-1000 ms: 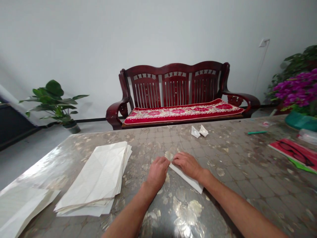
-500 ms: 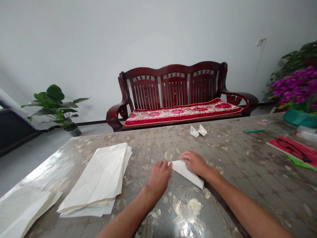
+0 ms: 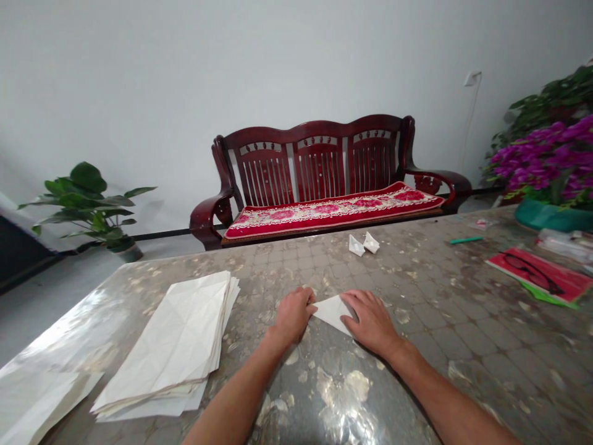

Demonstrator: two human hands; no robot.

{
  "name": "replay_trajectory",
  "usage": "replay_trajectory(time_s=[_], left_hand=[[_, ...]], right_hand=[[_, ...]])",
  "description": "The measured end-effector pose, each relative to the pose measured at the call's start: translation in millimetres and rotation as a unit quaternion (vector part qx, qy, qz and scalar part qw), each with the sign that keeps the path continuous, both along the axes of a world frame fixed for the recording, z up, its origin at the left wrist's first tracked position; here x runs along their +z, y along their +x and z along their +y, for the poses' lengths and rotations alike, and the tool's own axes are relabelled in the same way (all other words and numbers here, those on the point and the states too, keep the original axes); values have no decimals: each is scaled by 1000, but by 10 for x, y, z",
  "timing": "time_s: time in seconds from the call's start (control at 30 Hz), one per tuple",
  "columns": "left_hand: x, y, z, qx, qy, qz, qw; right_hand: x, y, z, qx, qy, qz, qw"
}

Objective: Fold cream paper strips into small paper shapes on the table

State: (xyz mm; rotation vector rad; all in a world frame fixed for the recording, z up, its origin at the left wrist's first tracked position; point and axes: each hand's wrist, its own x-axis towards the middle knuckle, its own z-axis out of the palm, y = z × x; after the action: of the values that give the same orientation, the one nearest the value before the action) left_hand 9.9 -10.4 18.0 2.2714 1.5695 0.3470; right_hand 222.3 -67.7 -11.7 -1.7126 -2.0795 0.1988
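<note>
A small folded white paper [image 3: 330, 309] lies on the patterned table [image 3: 417, 296] in front of me. My left hand [image 3: 291, 314] rests at the paper's left tip, fingers curled and pinching its corner. My right hand [image 3: 370, 320] lies flat over the paper's right part, fingers stretched out and pressing it down. A stack of white paper sheets [image 3: 176, 340] sits to the left of my hands. Two small folded paper pieces [image 3: 363, 243] stand near the table's far edge.
More loose paper [image 3: 32, 402] lies at the near left corner. A green pen [image 3: 466, 240], a red booklet [image 3: 540, 274] and a pot of purple flowers [image 3: 551, 179] are at the right. A red wooden bench [image 3: 324, 179] and a potted plant [image 3: 88, 204] stand beyond the table.
My right hand slid back along the paper toward me and now lies flat on it. The paper shows as a shorter triangle. The camera turned slightly right.
</note>
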Motion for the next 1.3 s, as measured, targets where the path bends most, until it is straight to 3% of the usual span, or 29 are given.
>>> replay_trajectory(time_s=[0.27,0.33,0.4,0.47,0.53,0.6,0.73,0.93,1.13,1.3], left_hand=[[-95,-15,38,2,-95,-92,991],[-95,-19,13,15,-86,-109,990],[-87,-55,-20,44,-17,-154,987],[-84,-127,-60,56,110,-191,974],[-98,-211,-104,23,227,-175,958],[-133,-273,-147,-35,269,-110,956],[-208,-271,-193,-99,211,28,972],[-194,-167,-231,-92,109,72,987],[-223,-98,-394,-155,115,148,970],[-230,-77,-436,-140,142,141,970]], right_hand=[[-37,-3,-2,7,4,11,1000],[-55,15,4,0,29,29,999],[-76,47,14,-19,76,52,996],[-93,83,26,-40,125,77,988],[-104,110,38,-54,151,104,982],[-107,117,48,-59,156,127,978],[-109,92,58,-49,147,145,977],[-113,76,59,-44,131,146,980],[-78,62,43,-8,100,152,983],[-104,68,52,-15,94,172,981]])
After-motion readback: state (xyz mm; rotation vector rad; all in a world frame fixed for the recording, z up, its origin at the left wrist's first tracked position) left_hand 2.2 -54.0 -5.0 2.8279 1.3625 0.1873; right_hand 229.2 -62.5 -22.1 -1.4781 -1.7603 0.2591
